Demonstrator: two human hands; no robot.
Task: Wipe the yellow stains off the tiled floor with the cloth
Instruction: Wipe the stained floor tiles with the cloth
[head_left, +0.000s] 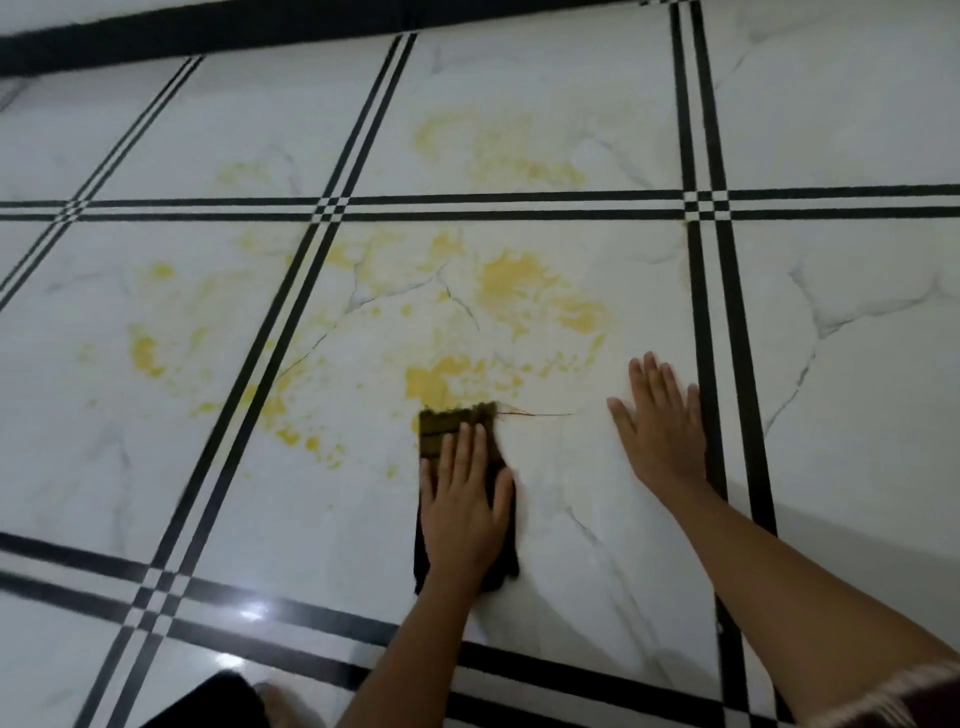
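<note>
The fingers of the left hand lie close together and flat, pressing down on the dark cloth, with the thumb set off to the side; nothing is pinched, the palm simply bears on the fabric. The cloth is folded into a long pad that shows beyond the fingertips at twelve o'clock and behind the wrist at six. Its far edge touches the nearest yellow blotch. The right hand, at three o'clock from the cloth, rests palm down on bare tile with fingers slightly spread, apparently propping the body, just beside a black double stripe.

To do this stroke well, I judge the pad should be pushed toward twelve o'clock with steady weight through the whole palm, overlapping each pass, and turned to a clean face once it loads up, so the yellow lifts rather than smears. The tile around the hands looks clean, so working outward from there makes sense.

Counting: two hands, one cloth. On the tiled floor the yellow stains fall into roughly four clusters: a big one at twelve o'clock from the cloth, one at ten o'clock across the diagonal stripe, a scatter of spots at nine o'clock, and a paler one far off at twelve beyond the crossing stripes. Most of the job seems to lie ahead.
</note>
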